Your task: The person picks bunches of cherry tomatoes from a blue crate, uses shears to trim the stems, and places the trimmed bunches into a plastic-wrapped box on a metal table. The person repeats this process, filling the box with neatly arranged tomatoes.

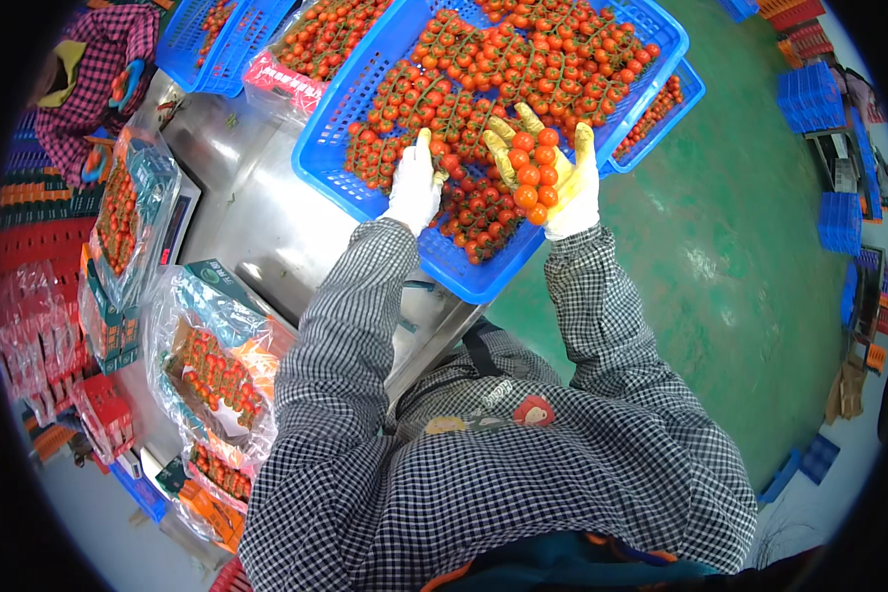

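Both my hands wear white gloves with yellow-coated palms and are over a blue plastic crate [331,126] of vine cherry tomatoes [547,59]. Resting palm up in my right hand [579,181] is a bunch of orange-red cherry tomatoes [530,174], with my fingers spread around it. My left hand [414,189] reaches down among the bunches at the crate's near left side. Its fingertips touch tomatoes there, partly hidden, and whether they grip a stem I cannot tell. Darker red tomatoes [481,222] lie between my hands in the near corner.
The crate stands on a steel table [266,177]. To the left are a carton of tomatoes in clear plastic [218,377], another carton [118,222] on a scale [181,214], and a person in a checked shirt [111,44]. Beyond my crate sits a pink-edged carton [288,81]. Green floor [710,259] lies right.
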Motion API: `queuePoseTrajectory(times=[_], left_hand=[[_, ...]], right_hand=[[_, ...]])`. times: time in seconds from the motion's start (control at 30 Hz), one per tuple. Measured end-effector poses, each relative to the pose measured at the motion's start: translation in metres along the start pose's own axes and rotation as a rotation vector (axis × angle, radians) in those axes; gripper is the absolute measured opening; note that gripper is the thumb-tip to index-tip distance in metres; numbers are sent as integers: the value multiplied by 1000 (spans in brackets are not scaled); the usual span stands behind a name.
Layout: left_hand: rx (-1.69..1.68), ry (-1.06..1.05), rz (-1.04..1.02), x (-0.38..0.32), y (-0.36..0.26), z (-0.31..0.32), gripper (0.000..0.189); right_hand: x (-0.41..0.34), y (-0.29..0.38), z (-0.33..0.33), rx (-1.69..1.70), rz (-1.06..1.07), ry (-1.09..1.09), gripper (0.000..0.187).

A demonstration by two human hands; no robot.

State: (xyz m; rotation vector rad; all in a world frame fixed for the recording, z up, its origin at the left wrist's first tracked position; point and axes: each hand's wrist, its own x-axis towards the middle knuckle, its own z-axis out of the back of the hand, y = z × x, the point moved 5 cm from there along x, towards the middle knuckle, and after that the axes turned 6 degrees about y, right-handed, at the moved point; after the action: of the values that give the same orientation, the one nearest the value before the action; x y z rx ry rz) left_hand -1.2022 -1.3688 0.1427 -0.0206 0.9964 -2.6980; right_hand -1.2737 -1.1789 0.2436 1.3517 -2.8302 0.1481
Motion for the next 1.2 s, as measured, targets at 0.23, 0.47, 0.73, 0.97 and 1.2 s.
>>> queuePoseTrajectory(times=[0.23, 0.47, 0.73, 0.97, 1.2], left_hand=[[-2154, 263, 52, -74, -32, 58, 72], [-2572, 219, -25, -145, -48, 116, 89], [-2347, -127, -193, -300, 26, 196, 72], [-2106, -700, 304, -514, 91, 228, 71], [-2008, -1157, 547, -640, 121, 231, 55]], right_hand=[[0, -40, -21, 156, -59, -66, 75], [-5, -127, -30, -98, -261, -13, 68], [0, -279, -74, -804, -610, -15, 53], [8, -515, -7, -1529, -876, 171, 42], [-20, -689, 94, -2067, -807, 203, 74]])
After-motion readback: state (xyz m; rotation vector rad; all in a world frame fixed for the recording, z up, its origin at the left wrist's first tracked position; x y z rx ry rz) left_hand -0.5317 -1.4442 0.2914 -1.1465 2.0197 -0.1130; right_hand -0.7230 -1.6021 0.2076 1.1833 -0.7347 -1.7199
